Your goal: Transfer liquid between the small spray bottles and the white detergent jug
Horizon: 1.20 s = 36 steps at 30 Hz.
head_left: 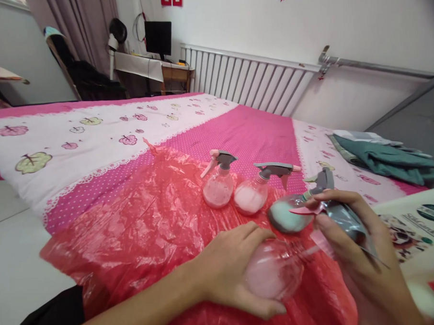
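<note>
A clear round bottle (270, 275) with white foamy contents lies tilted in my left hand (236, 267), whose fingers wrap round its body. Its neck points toward my right hand (353, 243), which grips a grey and pink spray head (343, 219). A pale tube (312, 249) runs from the spray head into the bottle's mouth. Just beyond my hands stand three more spray bottles: one with a pink trigger (218, 189), a middle one with a grey head (250, 194), and a greenish one (289, 214) partly behind my right hand.
Under the bottles spreads a crinkled red plastic sheet (143, 199) on a pink patterned bed (215, 134). Folded green clothes (385, 157) lie at the right, near a printed cream bag (417, 221). A desk with a monitor (158, 38) stands beyond the bed, by a white headboard (249, 77).
</note>
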Tool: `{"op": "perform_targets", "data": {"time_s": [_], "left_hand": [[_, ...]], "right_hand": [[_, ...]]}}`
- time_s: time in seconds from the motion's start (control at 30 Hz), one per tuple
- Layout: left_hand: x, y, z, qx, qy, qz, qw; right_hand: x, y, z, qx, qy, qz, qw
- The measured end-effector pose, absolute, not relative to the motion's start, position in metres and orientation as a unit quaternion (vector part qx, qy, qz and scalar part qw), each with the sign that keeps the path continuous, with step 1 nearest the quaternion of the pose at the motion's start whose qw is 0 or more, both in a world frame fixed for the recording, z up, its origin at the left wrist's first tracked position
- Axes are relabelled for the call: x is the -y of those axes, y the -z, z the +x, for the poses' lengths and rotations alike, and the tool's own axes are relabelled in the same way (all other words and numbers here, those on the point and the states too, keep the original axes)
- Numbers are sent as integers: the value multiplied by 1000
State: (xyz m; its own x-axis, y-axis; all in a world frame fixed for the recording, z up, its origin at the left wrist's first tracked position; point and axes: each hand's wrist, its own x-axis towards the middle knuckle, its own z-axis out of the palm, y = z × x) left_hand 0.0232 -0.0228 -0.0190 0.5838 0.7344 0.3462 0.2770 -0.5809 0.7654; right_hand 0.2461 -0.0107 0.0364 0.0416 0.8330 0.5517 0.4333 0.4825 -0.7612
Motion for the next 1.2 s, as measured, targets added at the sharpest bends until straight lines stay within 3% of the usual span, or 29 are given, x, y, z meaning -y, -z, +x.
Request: {"op": "perform_targets", "data": {"time_s": [0.43,0.63,0.8,1.2], "left_hand": [[22,16,21,-321,-339,823,323],[12,0,5,-348,-346,821,291],[9,-1,2,-389,-333,826,236],[10,3,4,-374,-344,827,241]], "right_hand": [[11,-37,246,633,-220,-465,579],[6,-40,234,646,-100,-450,609],[4,-41,230,632,-105,-460,615],[5,-39,232,595,-94,-453,657]]}}
